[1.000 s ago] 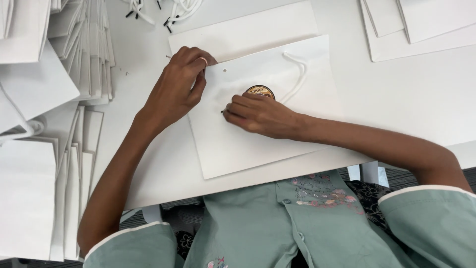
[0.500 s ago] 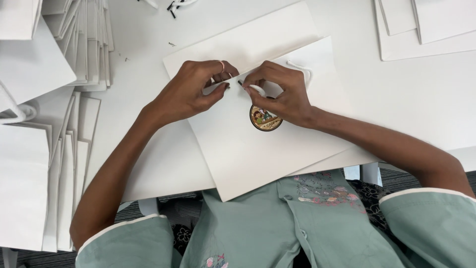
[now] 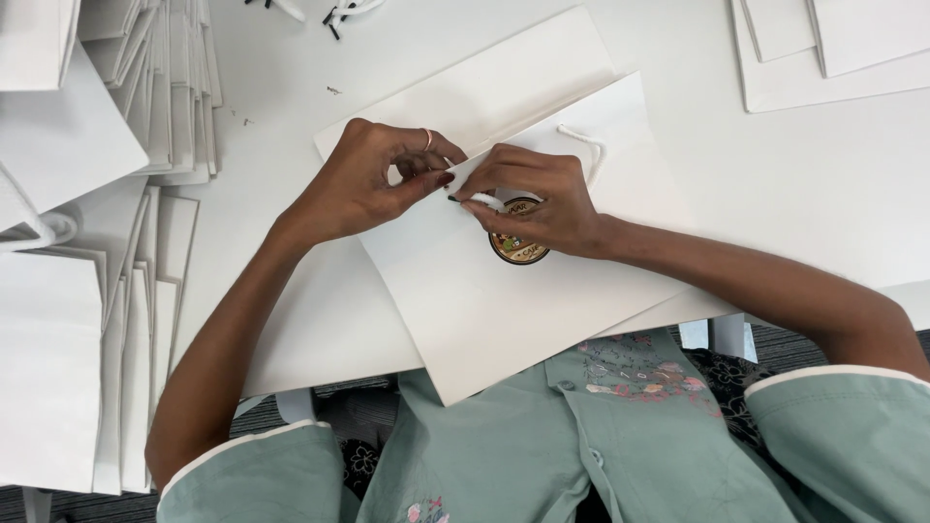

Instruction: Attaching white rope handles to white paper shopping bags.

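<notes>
In the head view, a flat white paper bag [image 3: 504,291] lies tilted on the white tabletop [image 3: 823,184], with its lower corner over the near edge, above the person's green shirt. The left hand [image 3: 373,184] rests on the upper left part of the bag; its thumb and first fingers [image 3: 421,179] are pressed together and seem to pinch the top edge of the bag. The right hand [image 3: 533,199] is just beside it, touching the bag, and its fingers pinch the end of a white cord handle [image 3: 484,200] with a dark tip. The other end of this cord makes a loop [image 3: 586,145] on the bag near the upper right corner. A round gold sticker [image 3: 518,250] sits on the bag, partly hidden under the right hand. A second flat white bag [image 3: 484,87] lies under the first 1. At the left, stacks of white bags [image 3: 107,242] stand near the left arm, and more white sheets [image 3: 833,48] lie at the upper right, well apart from both hands.
</notes>
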